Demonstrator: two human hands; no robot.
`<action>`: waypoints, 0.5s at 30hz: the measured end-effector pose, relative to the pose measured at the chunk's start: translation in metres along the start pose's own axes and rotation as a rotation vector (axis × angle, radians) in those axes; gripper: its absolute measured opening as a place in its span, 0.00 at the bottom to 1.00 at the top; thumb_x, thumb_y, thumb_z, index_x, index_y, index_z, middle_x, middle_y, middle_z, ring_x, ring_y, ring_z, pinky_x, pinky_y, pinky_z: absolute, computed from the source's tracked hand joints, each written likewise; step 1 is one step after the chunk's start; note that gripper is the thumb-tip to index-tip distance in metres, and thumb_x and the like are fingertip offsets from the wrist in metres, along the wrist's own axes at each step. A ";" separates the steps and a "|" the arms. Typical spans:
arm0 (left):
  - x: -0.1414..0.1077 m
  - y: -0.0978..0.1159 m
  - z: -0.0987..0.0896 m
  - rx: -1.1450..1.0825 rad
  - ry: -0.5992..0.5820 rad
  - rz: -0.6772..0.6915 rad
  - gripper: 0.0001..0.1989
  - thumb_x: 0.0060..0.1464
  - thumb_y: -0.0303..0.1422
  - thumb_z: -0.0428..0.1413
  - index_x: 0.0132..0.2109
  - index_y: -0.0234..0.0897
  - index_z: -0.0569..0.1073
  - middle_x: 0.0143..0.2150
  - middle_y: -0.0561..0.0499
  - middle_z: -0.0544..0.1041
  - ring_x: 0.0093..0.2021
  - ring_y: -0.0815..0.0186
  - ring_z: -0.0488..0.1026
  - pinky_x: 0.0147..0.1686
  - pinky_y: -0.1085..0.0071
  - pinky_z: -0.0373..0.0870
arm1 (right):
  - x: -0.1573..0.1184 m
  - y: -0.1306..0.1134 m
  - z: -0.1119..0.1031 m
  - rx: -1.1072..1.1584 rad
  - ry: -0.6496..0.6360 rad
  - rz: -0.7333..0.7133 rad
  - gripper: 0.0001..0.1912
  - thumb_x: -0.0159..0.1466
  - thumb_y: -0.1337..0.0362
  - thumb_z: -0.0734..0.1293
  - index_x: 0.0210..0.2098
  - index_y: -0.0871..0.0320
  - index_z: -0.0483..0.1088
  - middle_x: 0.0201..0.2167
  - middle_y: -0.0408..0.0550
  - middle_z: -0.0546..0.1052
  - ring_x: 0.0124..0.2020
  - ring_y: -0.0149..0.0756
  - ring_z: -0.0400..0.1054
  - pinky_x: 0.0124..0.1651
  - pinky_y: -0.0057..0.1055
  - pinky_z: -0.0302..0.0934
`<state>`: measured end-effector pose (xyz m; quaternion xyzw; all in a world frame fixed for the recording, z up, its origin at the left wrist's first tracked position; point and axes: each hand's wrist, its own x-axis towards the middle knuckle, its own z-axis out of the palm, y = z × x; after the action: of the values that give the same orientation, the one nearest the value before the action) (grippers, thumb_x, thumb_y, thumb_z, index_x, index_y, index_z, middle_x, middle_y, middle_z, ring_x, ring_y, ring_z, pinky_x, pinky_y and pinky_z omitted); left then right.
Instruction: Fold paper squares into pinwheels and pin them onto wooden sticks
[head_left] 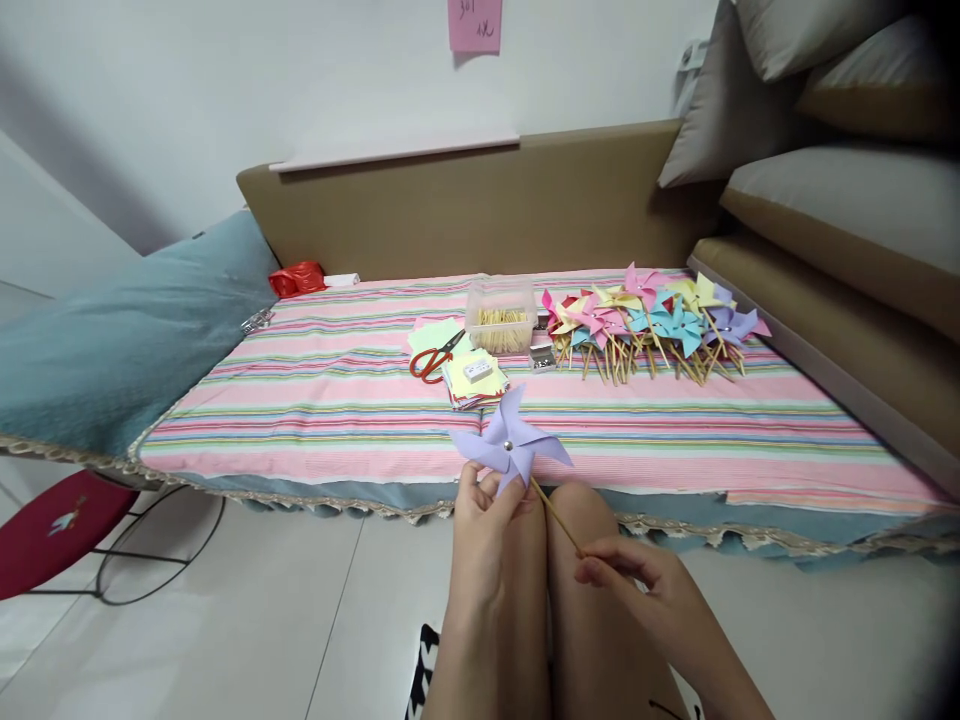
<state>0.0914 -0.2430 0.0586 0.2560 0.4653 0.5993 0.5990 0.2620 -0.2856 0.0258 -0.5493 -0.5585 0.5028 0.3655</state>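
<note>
A lavender paper pinwheel (508, 446) with a round silver pin at its centre is held over my knees. My left hand (487, 510) grips it from below, thumb and fingers closed on the lower blades. From the pinwheel a thin wooden stick (556, 515) slants down to the right. Its lower end is pinched between the thumb and fingertips of my right hand (626, 572). Beyond, on the striped cloth, lie a pair of red-handled scissors (435, 360), a stack of coloured paper squares (480, 385) and a small white box (478, 371).
A clear plastic box (501, 300) of wooden sticks stands behind the paper. To its right is a heap of finished pinwheels (660, 320), beside a small open box of pins (541, 357). Cushions (840, 210) are piled at right; a red stool (60, 530) stands at left.
</note>
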 end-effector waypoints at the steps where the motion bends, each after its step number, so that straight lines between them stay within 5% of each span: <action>1: 0.002 -0.002 0.000 -0.002 0.003 0.000 0.18 0.47 0.34 0.65 0.43 0.37 0.69 0.29 0.55 0.76 0.30 0.71 0.73 0.35 0.74 0.68 | 0.001 0.002 0.000 0.001 -0.005 0.005 0.13 0.63 0.53 0.66 0.32 0.55 0.78 0.30 0.46 0.81 0.35 0.40 0.77 0.41 0.32 0.69; 9: 0.022 -0.014 -0.009 0.029 0.078 -0.018 0.18 0.48 0.38 0.64 0.44 0.36 0.70 0.34 0.52 0.76 0.31 0.70 0.73 0.38 0.72 0.70 | 0.019 0.023 -0.004 0.013 -0.011 0.047 0.15 0.62 0.51 0.66 0.31 0.54 0.78 0.29 0.47 0.80 0.34 0.40 0.74 0.39 0.30 0.67; 15: 0.036 -0.027 -0.001 0.055 0.059 -0.065 0.19 0.48 0.42 0.64 0.45 0.37 0.74 0.44 0.45 0.79 0.44 0.61 0.76 0.46 0.67 0.71 | 0.036 0.027 0.002 0.078 0.072 0.039 0.16 0.61 0.51 0.67 0.28 0.56 0.78 0.27 0.48 0.80 0.32 0.41 0.75 0.39 0.31 0.67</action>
<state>0.0976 -0.2125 0.0260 0.2394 0.5070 0.5738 0.5970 0.2620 -0.2536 -0.0063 -0.5630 -0.5140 0.5114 0.3965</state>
